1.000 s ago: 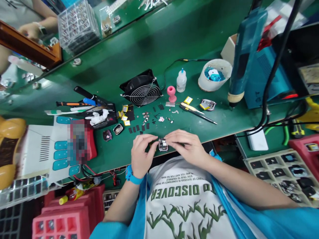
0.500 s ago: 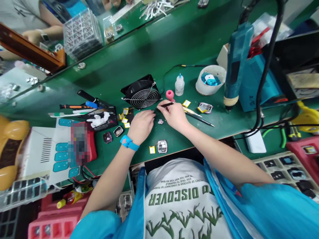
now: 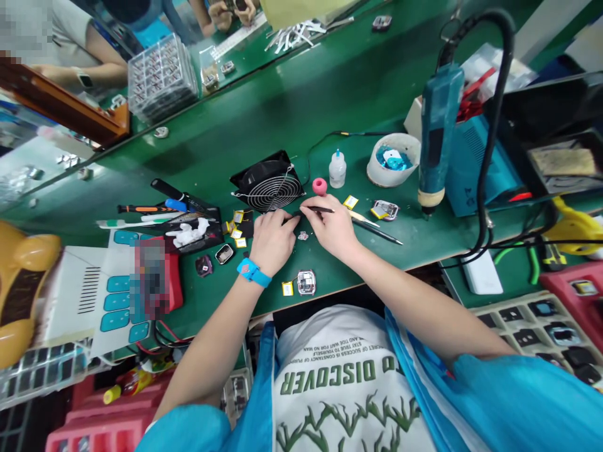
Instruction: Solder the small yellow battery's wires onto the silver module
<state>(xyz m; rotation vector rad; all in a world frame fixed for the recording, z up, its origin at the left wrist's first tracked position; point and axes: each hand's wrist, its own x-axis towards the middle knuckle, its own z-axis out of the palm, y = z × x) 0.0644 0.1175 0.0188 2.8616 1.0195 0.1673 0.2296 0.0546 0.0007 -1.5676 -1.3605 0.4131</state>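
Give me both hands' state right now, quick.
Left hand: fingers curled down on the small parts beside the fan; any grip cannot be told.
Right hand: closed on thin black tweezers.

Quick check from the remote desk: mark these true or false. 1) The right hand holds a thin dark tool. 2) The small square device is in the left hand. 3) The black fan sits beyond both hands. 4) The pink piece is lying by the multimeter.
1) True: the right hand pinches a thin dark tool.
2) False: the small square device lies on the green mat near the edge; the left hand rests among small parts.
3) True: the black fan is beyond them.
4) False: the pink piece stands beside the white bottle.
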